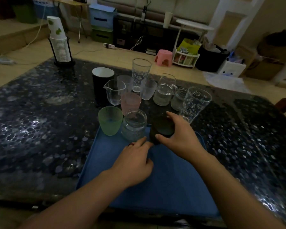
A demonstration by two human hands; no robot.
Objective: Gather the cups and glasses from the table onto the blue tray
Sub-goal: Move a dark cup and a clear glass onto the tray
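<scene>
The blue tray (163, 187) lies on the near part of the dark speckled table (40, 129). At its far edge stand a green frosted cup (110, 122) and a ribbed clear jar (134, 124). My right hand (177, 138) grips a dark cup (162, 127) from above, tilted, over the tray's far right part. My left hand (135, 161) hovers over the tray, its index finger stretched toward that cup's base. Behind the tray stand a pink cup (130, 101), a spouted glass (114, 91), a black mug (102, 83), a tall patterned glass (195, 103) and several other clear glasses.
A rack of stacked paper cups (59, 45) stands at the table's far left corner. A jug holding water (165, 90) is among the glasses. Beyond the table are a pink stool (163, 57), boxes and cables on the floor.
</scene>
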